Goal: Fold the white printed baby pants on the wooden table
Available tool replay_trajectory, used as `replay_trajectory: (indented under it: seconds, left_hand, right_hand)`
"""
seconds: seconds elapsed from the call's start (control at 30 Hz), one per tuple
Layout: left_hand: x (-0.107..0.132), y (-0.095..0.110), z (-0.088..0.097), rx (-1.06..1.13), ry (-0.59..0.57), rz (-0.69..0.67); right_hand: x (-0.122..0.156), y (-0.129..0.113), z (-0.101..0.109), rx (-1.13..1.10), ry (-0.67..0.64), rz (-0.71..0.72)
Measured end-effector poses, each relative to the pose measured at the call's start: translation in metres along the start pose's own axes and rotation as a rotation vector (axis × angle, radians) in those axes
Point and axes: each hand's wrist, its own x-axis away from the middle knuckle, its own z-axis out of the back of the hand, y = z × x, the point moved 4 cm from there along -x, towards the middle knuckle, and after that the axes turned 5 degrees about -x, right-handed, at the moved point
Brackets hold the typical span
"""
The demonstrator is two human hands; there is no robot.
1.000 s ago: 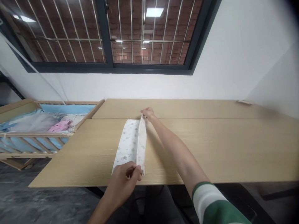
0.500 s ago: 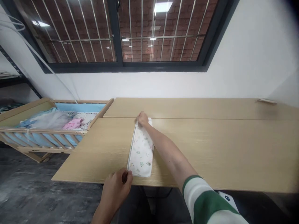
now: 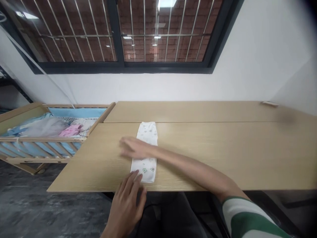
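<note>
A white cloth (image 3: pixel 147 132) with small printed figures lies folded into a long narrow strip on the wooden table, running away from me. My left hand (image 3: pixel 127 200) is at the table's front edge, fingers stretched out, its fingertips at the cloth's near left corner. Across the middle of the strip reaches my right hand (image 3: pixel 133 147), smeared by motion, with the forearm covering part of the cloth. Its fingers are too blurred to read, and I cannot tell whether it touches the cloth.
The pale wooden table (image 3: pixel 210 148) stretches far to the right under a barred window (image 3: pixel 158 39). A wooden crib (image 3: pixel 47 138) with blue lining, holding a pink cloth and other bedding, stands to the left. A small flat piece (image 3: pixel 269 104) rests at the table's back right.
My right hand has left the cloth's far end and swept nearer and to the left, over its middle. My left hand has gone from a pinch at the near corner to outstretched fingers.
</note>
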Motion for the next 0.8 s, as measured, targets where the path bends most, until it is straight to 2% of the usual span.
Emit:
replay_trajectory:
  seconds: [0.1,0.17,0.23,0.37,0.57,0.7,0.8]
  left_hand:
    - [0.010,0.008,-0.012,-0.057,-0.079,-0.052]
    - [0.019,0.011,-0.019,-0.092,-0.106,-0.046]
    - [0.026,0.013,-0.024,-0.119,-0.098,-0.044]
    - [0.028,0.016,-0.026,-0.147,-0.042,-0.075]
    - [0.021,0.017,-0.023,-0.120,-0.045,-0.069]
    - [0.022,0.019,-0.022,-0.132,-0.035,-0.067]
    - [0.023,0.019,-0.023,-0.144,-0.040,-0.065]
  right_hand:
    - [0.044,-0.045,-0.026,-0.017,-0.215,0.151]
    - [0.067,-0.055,-0.037,-0.034,-0.291,0.160]
    - [0.081,-0.050,-0.043,-0.043,-0.337,0.127]
    - [0.084,-0.015,-0.039,0.025,-0.355,0.059]
    - [0.048,0.067,-0.002,0.171,-0.303,-0.138]
    - [0.020,0.125,0.027,0.261,-0.193,-0.298]
    - [0.006,0.156,0.048,0.267,-0.077,-0.379]
